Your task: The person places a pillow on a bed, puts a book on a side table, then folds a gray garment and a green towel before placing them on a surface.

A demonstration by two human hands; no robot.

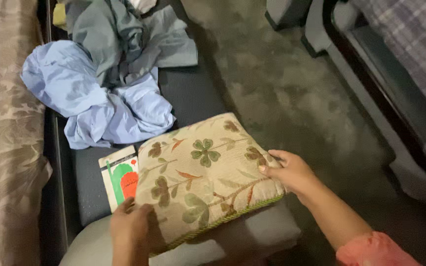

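Observation:
A beige cushion [203,175] with a green and orange leaf-and-flower pattern and a green corded edge lies on a dark bench [188,93]. My left hand [130,224] grips its near left corner. My right hand [288,170] holds its right edge, fingers curled over the top. Under the cushion's left side lies a white booklet [117,177] with a green and red picture, partly covered.
A heap of light blue cloth [89,96] and grey-green cloth [119,37] lies at the bench's far end. A patterned bedspread [1,133] runs along the left. A pale grey cushion [252,234] sits below. Dark carpet [292,88] and a checked mattress [405,34] are to the right.

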